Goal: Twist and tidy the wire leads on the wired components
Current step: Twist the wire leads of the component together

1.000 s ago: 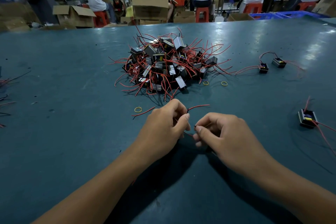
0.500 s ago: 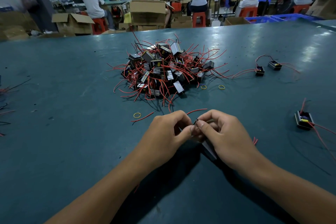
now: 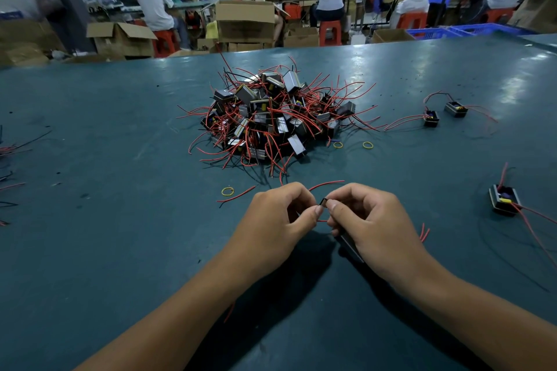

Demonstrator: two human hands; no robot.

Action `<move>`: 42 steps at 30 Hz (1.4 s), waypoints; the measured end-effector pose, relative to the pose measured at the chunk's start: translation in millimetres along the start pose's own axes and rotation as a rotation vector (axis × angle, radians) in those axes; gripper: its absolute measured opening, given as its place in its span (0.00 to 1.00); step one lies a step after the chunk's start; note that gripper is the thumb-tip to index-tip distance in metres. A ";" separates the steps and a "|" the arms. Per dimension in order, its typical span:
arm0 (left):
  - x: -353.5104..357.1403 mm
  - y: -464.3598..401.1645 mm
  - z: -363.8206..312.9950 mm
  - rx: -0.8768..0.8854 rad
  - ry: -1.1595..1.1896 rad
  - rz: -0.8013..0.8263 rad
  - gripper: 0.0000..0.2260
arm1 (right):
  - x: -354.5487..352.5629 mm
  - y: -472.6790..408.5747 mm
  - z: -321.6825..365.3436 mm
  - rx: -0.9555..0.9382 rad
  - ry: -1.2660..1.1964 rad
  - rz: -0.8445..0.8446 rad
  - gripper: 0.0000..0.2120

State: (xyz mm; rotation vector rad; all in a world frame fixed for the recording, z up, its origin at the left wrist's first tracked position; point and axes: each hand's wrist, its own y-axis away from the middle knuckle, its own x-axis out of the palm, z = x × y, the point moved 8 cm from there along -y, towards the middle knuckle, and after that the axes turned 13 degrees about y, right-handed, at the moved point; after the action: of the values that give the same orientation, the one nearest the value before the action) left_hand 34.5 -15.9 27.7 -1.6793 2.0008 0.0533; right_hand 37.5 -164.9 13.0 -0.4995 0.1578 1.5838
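My left hand (image 3: pixel 278 220) and my right hand (image 3: pixel 372 224) meet thumb to thumb above the near middle of the teal table (image 3: pixel 120 220). Both pinch thin wire leads (image 3: pixel 322 201) between thumb and forefinger; a red lead (image 3: pixel 327 183) arcs out above the fingers. A dark flat part (image 3: pixel 351 245) pokes out under my right palm; most of it is hidden. Behind my hands lies a heap of small black wired components (image 3: pixel 271 120) tangled in red wires.
Three single components lie to the right: two at the far right (image 3: pixel 431 119) (image 3: pixel 455 109), one nearer (image 3: pixel 505 203). Yellow rubber bands (image 3: pixel 228 191) (image 3: pixel 368 145) and a loose red wire (image 3: pixel 238 195) lie about. More wires sit at the left edge (image 3: pixel 12 149). People work at benches behind.
My two hands have drawn together from a small gap until the thumbs touch. The red lead above them has swung slightly right. The view has tilted down a little.
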 end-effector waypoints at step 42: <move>-11.5 1.9 -34.8 0.227 -0.080 -0.048 0.03 | -4.7 9.1 34.2 -0.333 0.283 -0.112 0.08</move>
State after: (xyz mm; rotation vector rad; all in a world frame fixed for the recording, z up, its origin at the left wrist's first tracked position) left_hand 21.2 -17.3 61.9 -1.5550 1.8321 -0.1180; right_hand 21.2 -156.4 43.5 -0.9773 0.0773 1.4291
